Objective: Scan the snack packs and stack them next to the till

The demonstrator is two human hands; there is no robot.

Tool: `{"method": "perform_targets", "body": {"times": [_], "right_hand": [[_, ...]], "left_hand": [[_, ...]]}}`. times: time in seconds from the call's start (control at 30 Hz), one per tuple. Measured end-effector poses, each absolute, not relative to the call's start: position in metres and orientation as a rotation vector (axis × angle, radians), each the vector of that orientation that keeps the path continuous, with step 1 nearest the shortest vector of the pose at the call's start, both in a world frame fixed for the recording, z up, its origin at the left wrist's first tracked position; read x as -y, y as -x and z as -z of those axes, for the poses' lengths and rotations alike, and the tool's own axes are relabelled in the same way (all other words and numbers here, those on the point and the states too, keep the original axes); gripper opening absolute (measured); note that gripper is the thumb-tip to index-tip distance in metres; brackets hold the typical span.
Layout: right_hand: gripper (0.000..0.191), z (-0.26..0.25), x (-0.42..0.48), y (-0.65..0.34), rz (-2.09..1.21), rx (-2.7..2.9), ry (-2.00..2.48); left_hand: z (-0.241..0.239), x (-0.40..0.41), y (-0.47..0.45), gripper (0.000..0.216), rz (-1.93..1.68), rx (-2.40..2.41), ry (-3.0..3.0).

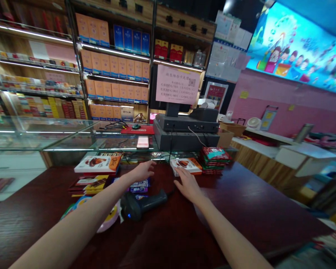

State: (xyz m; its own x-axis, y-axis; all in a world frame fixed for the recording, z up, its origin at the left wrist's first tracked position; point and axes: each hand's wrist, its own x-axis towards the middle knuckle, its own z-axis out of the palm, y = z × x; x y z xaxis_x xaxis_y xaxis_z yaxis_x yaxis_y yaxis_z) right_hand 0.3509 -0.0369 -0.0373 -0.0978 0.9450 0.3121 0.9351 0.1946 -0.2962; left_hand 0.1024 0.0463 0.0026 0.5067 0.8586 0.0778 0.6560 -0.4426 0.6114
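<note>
My left hand point(143, 172) hovers over the dark table with its fingers stretched out and nothing held. Just below it lie blue and purple snack packets point(140, 185), partly covered by my forearm. My right hand point(188, 185) is open, its fingertips over the near edge of a flat white and orange chocolate box point(192, 164) and seemingly touching it. A similar white and orange box point(99, 163) rests on a pile at the left, with yellow and brown chocolate bars point(91, 185) in front of it. Between my arms lies a black barcode scanner point(141, 205).
Red and green packets point(215, 160) are stacked right of the nearer box. Behind the table, a glass counter point(72, 140) carries a cash register point(186, 136) with a pink notice. A round pink and yellow item point(110, 218) shows beside the scanner. Shelves of boxes point(116, 89) line the back.
</note>
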Motion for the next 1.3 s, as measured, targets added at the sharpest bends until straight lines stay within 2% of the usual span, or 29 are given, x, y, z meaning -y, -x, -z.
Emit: {"method": "perform_targets", "body": {"times": [0.57, 0.83, 1.0, 1.17, 1.3], "right_hand": [[0.060, 0.033, 0.016, -0.277, -0.211, 2.171, 1.546], [0.059, 0.018, 0.009, -0.228, -0.347, 2.226, 1.507], [0.059, 0.011, 0.002, -0.199, -0.384, 2.288, 1.439], [0.061, 0.010, -0.010, -0.175, -0.450, 2.308, 1.364], [0.061, 0.012, -0.022, -0.160, -0.523, 2.264, 1.280]], "left_hand": [[-0.005, -0.044, 0.005, 0.042, -0.721, -1.372, -2.147], [-0.013, -0.043, 0.060, 0.039, -0.985, -1.475, -2.126], [-0.014, -0.042, 0.096, 0.038, -0.972, -1.835, -2.105], [-0.003, -0.043, 0.124, 0.035, -1.074, -1.974, -2.034], [0.009, -0.044, 0.138, 0.046, -1.128, -2.103, -1.917]]}}
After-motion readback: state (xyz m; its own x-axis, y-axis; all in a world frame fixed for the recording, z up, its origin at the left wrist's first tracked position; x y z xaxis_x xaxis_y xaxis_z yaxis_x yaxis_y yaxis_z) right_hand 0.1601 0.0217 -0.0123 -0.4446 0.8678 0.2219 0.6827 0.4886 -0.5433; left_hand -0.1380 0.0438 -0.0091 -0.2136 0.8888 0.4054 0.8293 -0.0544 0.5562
